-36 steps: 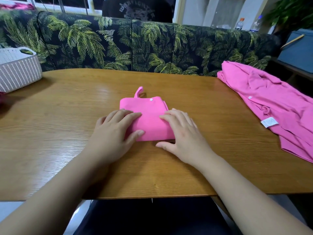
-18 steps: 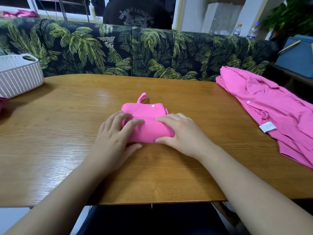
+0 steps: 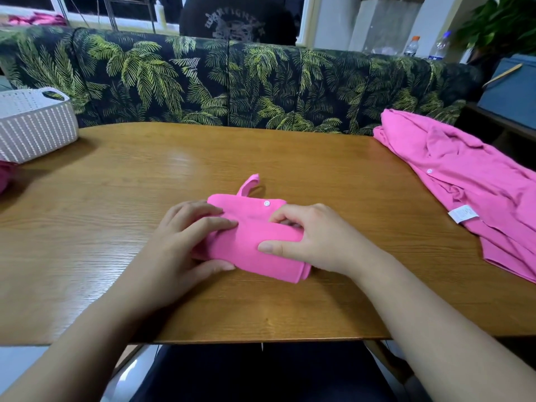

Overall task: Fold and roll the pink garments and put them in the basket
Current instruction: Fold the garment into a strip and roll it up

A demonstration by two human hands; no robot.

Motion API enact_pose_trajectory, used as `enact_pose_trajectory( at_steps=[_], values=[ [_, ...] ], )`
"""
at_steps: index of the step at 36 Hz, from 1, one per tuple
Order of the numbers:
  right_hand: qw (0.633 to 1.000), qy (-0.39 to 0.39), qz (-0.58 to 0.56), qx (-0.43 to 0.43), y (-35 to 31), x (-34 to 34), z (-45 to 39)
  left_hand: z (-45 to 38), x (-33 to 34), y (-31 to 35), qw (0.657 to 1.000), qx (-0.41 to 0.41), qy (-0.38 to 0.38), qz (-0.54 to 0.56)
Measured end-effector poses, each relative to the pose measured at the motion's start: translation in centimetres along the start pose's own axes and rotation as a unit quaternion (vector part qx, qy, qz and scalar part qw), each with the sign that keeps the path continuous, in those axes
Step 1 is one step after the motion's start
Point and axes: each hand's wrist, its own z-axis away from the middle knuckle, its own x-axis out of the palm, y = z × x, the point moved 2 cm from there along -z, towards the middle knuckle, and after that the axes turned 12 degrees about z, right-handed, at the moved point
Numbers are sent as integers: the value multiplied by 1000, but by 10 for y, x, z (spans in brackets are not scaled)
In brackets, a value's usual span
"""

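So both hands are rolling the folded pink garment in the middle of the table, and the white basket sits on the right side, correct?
Not quite. In the head view the white basket sits on the left side; both hands are on the folded pink garment mid-table.

Basket (image 3: 37,132) left, garment (image 3: 252,245) mid-table (image 3: 319,158).

Soft indoor light, glare on table (image 3: 179,158)

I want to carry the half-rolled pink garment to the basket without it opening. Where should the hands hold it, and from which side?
Probably grip the rolled pink garment across its thick middle, from above, thumb on the near side and fingers pinning the loose far flap with the white button. The roll lies crosswise and its ends look open, so squeezing there would likely loosen it.
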Motion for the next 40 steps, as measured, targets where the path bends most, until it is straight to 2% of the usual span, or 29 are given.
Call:
enact_pose_trajectory(
  at_steps=[4, 8, 10, 13, 19, 23, 26, 29, 36, 40],
  values=[
    [997, 73, -14, 16, 6, 4, 2, -9, 2, -10, 1000, -16, 10, 9],
    [983, 179, 22, -26, 9, 10, 5, -22, 4, -20, 997, -68, 8, 26],
    [982, 183, 32, -31, 11, 16, 6, -28, 4, -25, 995, -92, 2, 39],
    [989, 141, 44, -29, 13, 25, 4, -36, 4, -29, 989, -128, 12, 71],
    [993, 114, 29, -22, 25, 26, -7, -29, 7, -34, 973, -185, 78, 113],
    [994, 108, 15, -24, 32, 25, -15, -19, 10, -29, 963, -221, 95, 120],
    [994, 109, 15, -28, 34, 24, -17, -17, 12, -27, 938, -273, 141, 159],
    [991, 127, 13, -47, 35, 25, -15, -15, 12, -27, 905, -326, 173, 211],
    [971, 210, -19, -113, 37, 33, -6, -14, 9, -28, 893, -330, 130, 276],
    [952, 265, -29, -149, 35, 29, 2, -15, 8, -19, 891, -302, 96, 325]
  ],
)
